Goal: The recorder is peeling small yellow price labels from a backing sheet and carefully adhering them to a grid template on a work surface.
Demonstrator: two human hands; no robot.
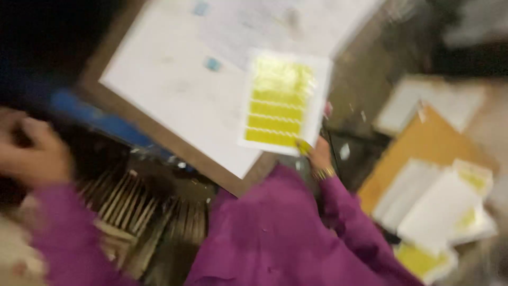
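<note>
Head view, heavy motion blur. Right hand (319,153) pinches the bottom edge of a white sticker sheet (283,100) with rows of yellow labels, fingers closed on it, thumb on the front. Sheet is held up tilted, overlapping the right edge of a large white board (174,90) with a brown frame. Relative to that board: two small blue tags sit on its surface, a blue strip runs along its lower-left edge, wooden slats (132,206) lie below it. Left hand (32,153) is far left of the board, fingers curled; can't tell if it holds anything. Both sleeves are purple. Right of the board, well apart: an orange-brown sheet (423,143) and a stack of more white-and-yellow sheets (444,212).
</note>
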